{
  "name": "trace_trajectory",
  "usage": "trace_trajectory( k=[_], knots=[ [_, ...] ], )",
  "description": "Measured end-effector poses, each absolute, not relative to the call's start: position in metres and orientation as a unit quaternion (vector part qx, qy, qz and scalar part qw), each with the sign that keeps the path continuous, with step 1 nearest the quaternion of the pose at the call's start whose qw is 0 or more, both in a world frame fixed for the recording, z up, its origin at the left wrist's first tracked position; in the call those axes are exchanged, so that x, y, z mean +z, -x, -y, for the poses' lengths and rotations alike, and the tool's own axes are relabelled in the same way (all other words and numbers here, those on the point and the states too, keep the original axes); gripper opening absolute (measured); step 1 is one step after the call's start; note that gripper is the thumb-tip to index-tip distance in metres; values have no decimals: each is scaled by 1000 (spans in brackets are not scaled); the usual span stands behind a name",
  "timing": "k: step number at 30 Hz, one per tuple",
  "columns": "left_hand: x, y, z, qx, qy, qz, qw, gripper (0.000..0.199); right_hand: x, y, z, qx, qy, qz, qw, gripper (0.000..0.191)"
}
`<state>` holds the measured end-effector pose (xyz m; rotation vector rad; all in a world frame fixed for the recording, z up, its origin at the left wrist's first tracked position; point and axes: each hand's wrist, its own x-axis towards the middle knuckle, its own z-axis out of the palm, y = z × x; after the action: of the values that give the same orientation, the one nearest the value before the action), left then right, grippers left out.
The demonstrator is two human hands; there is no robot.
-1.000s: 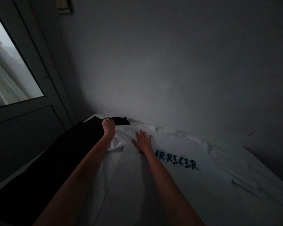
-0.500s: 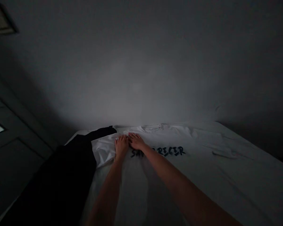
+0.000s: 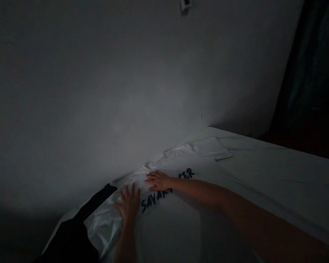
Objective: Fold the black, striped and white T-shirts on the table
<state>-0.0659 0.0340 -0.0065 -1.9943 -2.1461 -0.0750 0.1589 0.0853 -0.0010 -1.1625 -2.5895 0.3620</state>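
A white T-shirt (image 3: 170, 215) with dark lettering across its chest lies spread out, front side up, its collar toward the wall. My left hand (image 3: 129, 204) rests on the shirt near the left sleeve, fingers spread and holding nothing. To its right, my right hand (image 3: 157, 180) lies flat on the upper chest, just above the lettering, its fingers apart. My right forearm covers part of the letters. Black cloth (image 3: 74, 241) lies beside the left sleeve, with a narrow strip running up toward the collar side.
The shirt lies on a white, faintly streaked table (image 3: 263, 175) that meets a grey wall (image 3: 126, 91) at the back. A dark curtain (image 3: 307, 73) hangs at the right. A small white fixture (image 3: 185, 5) is high on the wall.
The view has turned to the right and tilted. My hands, close together before, are now farther apart, with the left hand's fingers spread wider. More of the lettering's left part shows.
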Motion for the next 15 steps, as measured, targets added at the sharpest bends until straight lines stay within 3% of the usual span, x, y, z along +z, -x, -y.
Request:
trace_trajectory(
  k=[8,12,15],
  knots=[
    [5,51,-24,-28,653,748,117,55,27,-414,-75,60,729,668,139,54],
    [13,47,-21,10,665,734,137,51,23,-416,-50,34,773,613,158,62],
    [22,45,-17,-3,668,728,155,48,5,-392,-20,27,686,705,178,58]
  ],
)
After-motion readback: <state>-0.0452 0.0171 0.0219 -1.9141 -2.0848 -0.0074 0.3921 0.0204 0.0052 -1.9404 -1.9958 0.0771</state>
